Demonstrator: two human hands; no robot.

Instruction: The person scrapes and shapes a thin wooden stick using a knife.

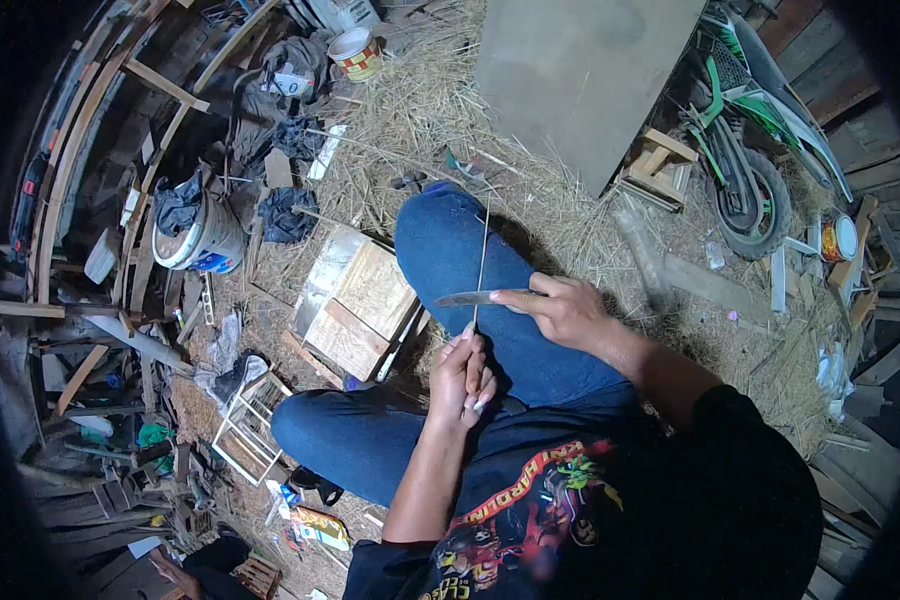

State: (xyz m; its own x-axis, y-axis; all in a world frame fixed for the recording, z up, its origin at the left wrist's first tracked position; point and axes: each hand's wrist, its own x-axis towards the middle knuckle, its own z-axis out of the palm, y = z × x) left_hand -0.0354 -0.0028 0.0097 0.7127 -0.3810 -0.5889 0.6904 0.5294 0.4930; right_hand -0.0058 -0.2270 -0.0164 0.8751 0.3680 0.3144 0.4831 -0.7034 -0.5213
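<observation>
A thin, light-coloured stick [483, 250] rises from my left hand [460, 375], whose fingers are closed around its lower end. My right hand [565, 312] grips a knife [462, 298], its forefinger stretched along the back of the blade. The blade lies across the stick just above my left fingers and seems to touch it. Both hands are over my legs in blue jeans [460, 235]. The knife's handle is hidden inside my right hand.
A wooden box [355, 315] stands left of my knee. Straw [420, 110] covers the floor ahead. A large board [575, 80] and a green-white motorbike [750, 150] are at the right. A bucket [205, 240] stands left; another person's hand [175, 573] shows lower left.
</observation>
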